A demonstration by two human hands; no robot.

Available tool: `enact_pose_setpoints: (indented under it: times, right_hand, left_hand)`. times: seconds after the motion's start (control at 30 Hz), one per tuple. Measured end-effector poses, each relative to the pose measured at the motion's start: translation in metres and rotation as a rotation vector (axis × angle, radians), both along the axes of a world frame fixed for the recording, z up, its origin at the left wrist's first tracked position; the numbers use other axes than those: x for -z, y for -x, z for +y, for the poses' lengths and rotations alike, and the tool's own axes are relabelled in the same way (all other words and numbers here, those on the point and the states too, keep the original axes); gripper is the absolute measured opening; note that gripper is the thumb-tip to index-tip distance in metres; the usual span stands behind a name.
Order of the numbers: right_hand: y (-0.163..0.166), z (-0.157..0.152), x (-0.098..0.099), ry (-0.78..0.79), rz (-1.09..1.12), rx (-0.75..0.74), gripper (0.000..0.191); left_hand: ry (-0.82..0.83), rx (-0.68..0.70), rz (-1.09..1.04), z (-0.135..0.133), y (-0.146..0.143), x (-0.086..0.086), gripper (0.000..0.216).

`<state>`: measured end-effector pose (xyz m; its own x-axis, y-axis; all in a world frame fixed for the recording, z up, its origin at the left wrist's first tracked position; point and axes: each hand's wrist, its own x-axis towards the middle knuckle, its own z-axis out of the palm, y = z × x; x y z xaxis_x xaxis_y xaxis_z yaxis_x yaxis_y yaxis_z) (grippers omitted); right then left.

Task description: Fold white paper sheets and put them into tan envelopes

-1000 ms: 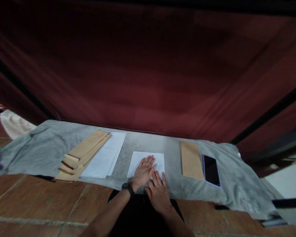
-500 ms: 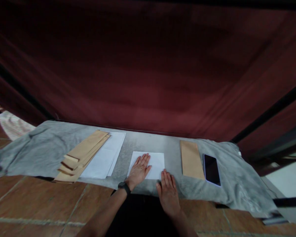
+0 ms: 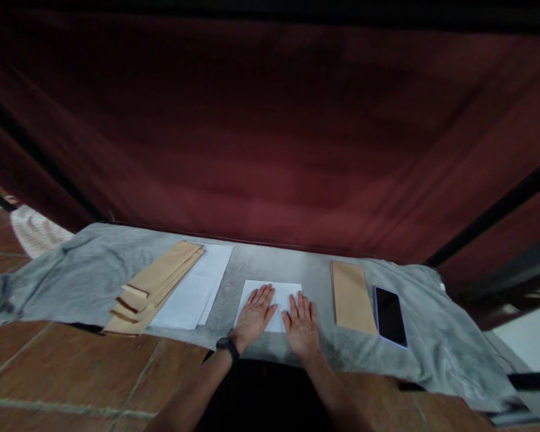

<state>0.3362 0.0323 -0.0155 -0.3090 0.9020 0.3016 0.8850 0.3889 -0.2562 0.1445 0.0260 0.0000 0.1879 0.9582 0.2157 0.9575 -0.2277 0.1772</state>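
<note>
A white sheet of paper [image 3: 276,294], which looks folded, lies flat on the grey cloth in front of me. My left hand [image 3: 254,313] rests palm down on its left half, fingers stretched out, with a dark band on the wrist. On the right side of the sheet lies my right hand [image 3: 302,324], also flat with the fingers apart; its fingertips cover the sheet's right edge. Neither hand grips anything.
Left of the sheet, several brown paper bags [image 3: 162,273] overlap larger white sheets [image 3: 209,282]. To the right lie another flat brown paper bag [image 3: 352,297] and a phone [image 3: 390,317]. Grey cloth [image 3: 265,258] covers the low surface, with a dark red panel [image 3: 270,150] behind it.
My right hand has moved up and slightly left, from the sheet's lower right corner onto its right side. My left hand stays flat on the paper. The whole view has shifted slightly.
</note>
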Motion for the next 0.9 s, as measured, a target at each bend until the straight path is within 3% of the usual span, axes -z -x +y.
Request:
enact_pose_setpoints:
  times: [0.23, 0.33, 0.4, 0.57, 0.7, 0.9]
  right_hand:
    - [0.001, -0.002, 0.000, -0.035, 0.008, 0.024, 0.057]
    - [0.001, -0.002, 0.002, -0.037, 0.015, 0.021, 0.058]
    - [0.001, -0.001, 0.003, -0.029, 0.012, 0.021, 0.058]
    - [0.000, -0.001, 0.004, -0.029, 0.000, 0.009, 0.056]
    - [0.002, -0.002, 0.001, -0.046, 0.000, 0.021, 0.055]
    - [0.003, -0.003, -0.002, -0.064, 0.004, 0.029, 0.056]
  left_hand:
    - [-0.056, -0.180, 0.001, -0.009, 0.026, 0.002, 0.059]
    - [-0.082, -0.251, -0.004, -0.013, 0.023, 0.000, 0.060]
    - [-0.073, -0.215, -0.023, -0.014, 0.011, -0.002, 0.061]
    - [0.044, 0.075, -0.048, -0.006, -0.025, -0.007, 0.058]
    - [0.044, 0.058, -0.032, 0.008, -0.026, -0.004, 0.058]
    - [0.024, -0.017, -0.004, 0.022, 0.000, 0.000, 0.056]
